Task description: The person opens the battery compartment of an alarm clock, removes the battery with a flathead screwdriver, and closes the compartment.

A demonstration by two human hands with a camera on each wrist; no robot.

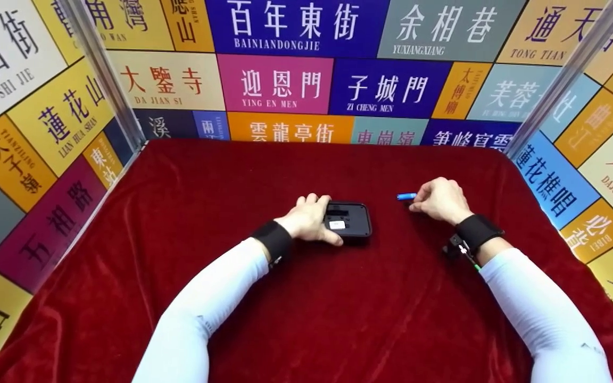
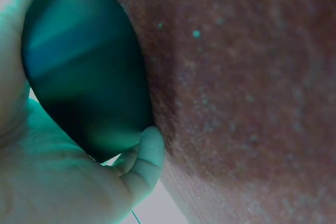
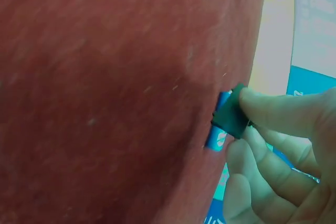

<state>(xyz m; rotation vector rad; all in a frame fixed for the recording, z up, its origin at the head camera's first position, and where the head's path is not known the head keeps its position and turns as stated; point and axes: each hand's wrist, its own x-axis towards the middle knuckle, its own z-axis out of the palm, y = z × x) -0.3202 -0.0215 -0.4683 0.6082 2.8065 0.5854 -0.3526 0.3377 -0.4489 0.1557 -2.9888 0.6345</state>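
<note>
A black computer mouse [image 1: 359, 221] lies underside up on the red cloth, its battery slot uncovered and a white label below the slot. My left hand [image 1: 309, 219] grips its left side, thumb and fingers on opposite edges. In the left wrist view the smooth dark shell of the mouse [image 2: 86, 72] sits between thumb and fingers. My right hand [image 1: 442, 201] pinches a small black battery cover [image 3: 231, 113] between thumb and fingers. Just beyond the cover lies a blue battery [image 1: 406, 196]; the right wrist view shows the cover partly hiding it.
Red velvet cloth [image 1: 285, 319] covers the table, with folds at the left side. Panels with printed street names [image 1: 280, 82] stand upright behind and on both sides. Clear corner posts [image 1: 107, 74] rise at the back corners.
</note>
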